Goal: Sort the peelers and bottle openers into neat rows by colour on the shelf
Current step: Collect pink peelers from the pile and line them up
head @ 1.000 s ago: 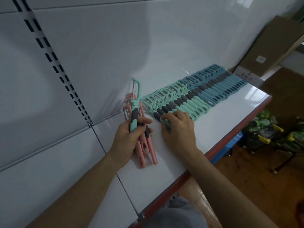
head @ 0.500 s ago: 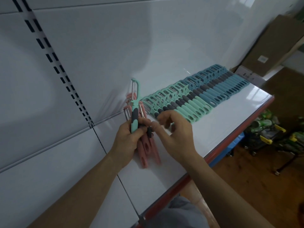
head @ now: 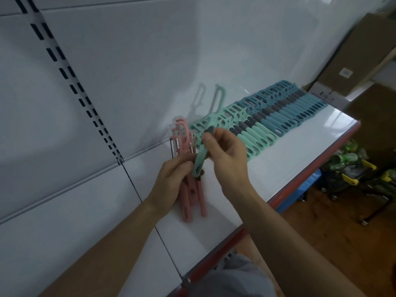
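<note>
left hand (head: 171, 183): I see it closed round a bunch of pink peelers (head: 186, 202), fingers curled over the handles; heads stick out past the knuckles toward the back panel (head: 128, 82).
right hand (head: 229, 161): thumb and fingers pinch one green peeler (head: 202, 152) near its grey grip, other fingers curled.
green peeler: up off the shelf (head: 278, 168) between the two hands, tilted, head above the right hand's fingertips, tail down at the left hand's fingertips. I can't tell if the left hand grips the tail too.
pink peelers: handle ends lie on the shelf below the left hand, by its wrist.
green row (head: 255, 136): flat on the shelf just beyond the right hand, handles side by side.
blue row (head: 300, 112): further out from the right hand, butted against the green row.
shelf: white top, red front edge under the right forearm.
slotted strip (head: 64, 71): on the back panel, well out from the left hand.
cardboard box (head: 353, 56): far beyond the blue row's end.
</note>
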